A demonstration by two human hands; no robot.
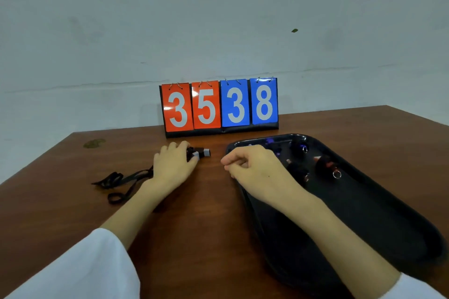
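a small black piece [199,153] with pale grey ends was pinched by the left hand [173,164] on the table [194,201], its long axis laid left-right, pale ends pointed toward the tray [364,213], while the right hand [252,168] was curled, its hold not discernible.

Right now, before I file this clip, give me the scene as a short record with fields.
surface: brown wooden table
board: red-and-blue flip scoreboard reading 35 38, at the table's far edge
tray: black oblong plastic tray, at right, holding small dark items with metal rings
strap: black fabric strap lying left of the left hand
left: left hand grips a small black-and-grey piece on the table
right: right hand curled over the tray's near-left rim; whether it holds anything cannot be told
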